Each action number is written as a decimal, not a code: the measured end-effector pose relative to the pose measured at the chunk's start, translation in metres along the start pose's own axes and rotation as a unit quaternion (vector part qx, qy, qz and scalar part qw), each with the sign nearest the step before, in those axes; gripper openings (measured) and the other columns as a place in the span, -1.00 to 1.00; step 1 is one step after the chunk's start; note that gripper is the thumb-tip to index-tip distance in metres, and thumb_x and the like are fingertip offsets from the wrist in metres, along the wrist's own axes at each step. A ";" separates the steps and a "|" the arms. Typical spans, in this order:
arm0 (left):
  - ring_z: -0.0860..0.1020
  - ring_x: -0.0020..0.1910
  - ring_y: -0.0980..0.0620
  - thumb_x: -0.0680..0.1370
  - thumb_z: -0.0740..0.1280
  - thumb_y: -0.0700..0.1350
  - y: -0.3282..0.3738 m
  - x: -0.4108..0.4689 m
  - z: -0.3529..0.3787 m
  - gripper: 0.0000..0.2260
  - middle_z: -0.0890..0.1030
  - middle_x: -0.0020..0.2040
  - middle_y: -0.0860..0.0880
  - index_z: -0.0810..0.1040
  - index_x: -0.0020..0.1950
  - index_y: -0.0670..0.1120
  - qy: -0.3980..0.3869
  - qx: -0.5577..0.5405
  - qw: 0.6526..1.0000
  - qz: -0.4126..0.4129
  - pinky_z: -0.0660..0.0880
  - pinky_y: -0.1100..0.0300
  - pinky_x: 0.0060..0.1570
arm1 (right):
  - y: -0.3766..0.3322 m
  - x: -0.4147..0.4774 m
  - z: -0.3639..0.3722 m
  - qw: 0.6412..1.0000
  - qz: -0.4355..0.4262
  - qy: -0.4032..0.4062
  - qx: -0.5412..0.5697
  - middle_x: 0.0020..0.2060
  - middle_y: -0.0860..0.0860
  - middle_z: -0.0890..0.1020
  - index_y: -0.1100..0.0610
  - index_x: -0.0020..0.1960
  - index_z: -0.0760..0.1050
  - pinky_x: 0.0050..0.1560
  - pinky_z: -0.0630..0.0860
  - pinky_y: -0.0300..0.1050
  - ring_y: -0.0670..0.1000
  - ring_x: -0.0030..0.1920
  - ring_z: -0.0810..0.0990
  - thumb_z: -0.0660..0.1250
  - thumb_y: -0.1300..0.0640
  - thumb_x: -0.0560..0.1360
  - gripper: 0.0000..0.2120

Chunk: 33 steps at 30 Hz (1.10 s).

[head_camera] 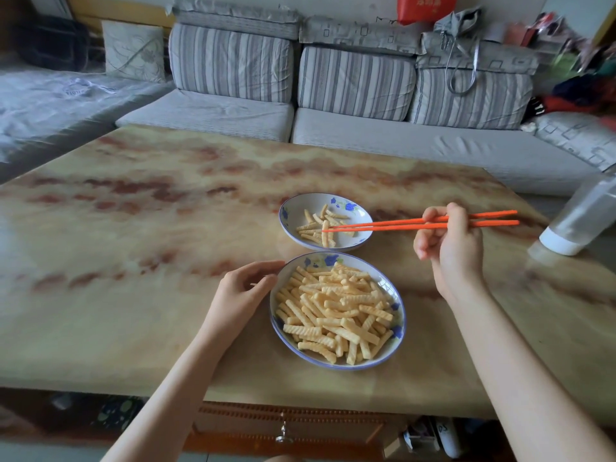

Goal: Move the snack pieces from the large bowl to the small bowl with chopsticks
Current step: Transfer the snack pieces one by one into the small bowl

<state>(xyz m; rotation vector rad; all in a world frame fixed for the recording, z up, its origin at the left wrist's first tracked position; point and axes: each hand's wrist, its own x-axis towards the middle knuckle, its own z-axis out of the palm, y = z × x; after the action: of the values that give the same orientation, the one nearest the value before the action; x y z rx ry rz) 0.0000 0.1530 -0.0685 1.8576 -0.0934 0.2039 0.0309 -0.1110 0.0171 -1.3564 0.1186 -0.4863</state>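
Note:
A large white bowl [398,323] with blue flowers sits near the table's front edge, heaped with ridged yellow snack sticks [336,311]. Just behind it stands a small matching bowl [290,218] holding several snack pieces [316,228]. My right hand [450,248] grips a pair of orange chopsticks [393,225], whose tips reach left over the small bowl, close to a snack stick; I cannot tell whether they pinch it. My left hand [243,291] rests curled against the large bowl's left rim.
The marbled beige table [150,245] stretches wide to the left. A white-capped translucent bottle [580,218] stands at the right edge. A grey striped sofa [333,95] runs behind the table. A drawer with a metal handle [283,431] is below the front edge.

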 end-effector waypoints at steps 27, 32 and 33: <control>0.62 0.01 0.21 0.52 0.31 -0.24 -0.001 0.000 -0.001 -0.76 0.68 -0.01 0.16 0.67 0.08 0.01 0.002 0.003 1.000 0.004 0.52 0.16 0.13 | -0.017 0.003 -0.020 0.990 -0.044 -0.088 -0.104 -0.67 0.06 0.40 0.20 -0.28 0.45 -0.59 0.19 -0.27 0.03 -0.66 0.28 0.01 0.12 0.64 -0.59; 0.62 0.00 0.22 0.52 0.31 -0.25 0.000 0.000 0.000 -0.76 0.69 -0.01 0.15 0.67 0.08 0.00 0.003 -0.002 1.000 0.006 0.52 0.21 0.11 | -0.028 0.000 -0.028 0.985 -0.046 -0.092 -0.140 -0.68 0.07 0.39 0.21 -0.30 0.44 -0.61 0.20 -0.29 0.01 -0.66 0.28 0.01 0.14 0.64 -0.59; 0.62 0.00 0.22 0.52 0.31 -0.25 0.000 0.000 0.000 -0.76 0.69 -0.01 0.15 0.67 0.08 0.00 0.003 -0.002 1.000 0.006 0.52 0.21 0.11 | -0.029 -0.001 -0.029 0.984 -0.044 -0.092 -0.145 -0.68 0.06 0.38 0.22 -0.30 0.43 -0.62 0.19 -0.30 0.01 -0.66 0.28 0.01 0.15 0.64 -0.59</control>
<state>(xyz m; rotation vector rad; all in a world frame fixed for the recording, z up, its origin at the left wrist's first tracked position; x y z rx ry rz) -0.0001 0.1526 -0.0681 1.8533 -0.1014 0.2166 0.0119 -0.1409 0.0384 -1.6913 -0.0254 -0.4261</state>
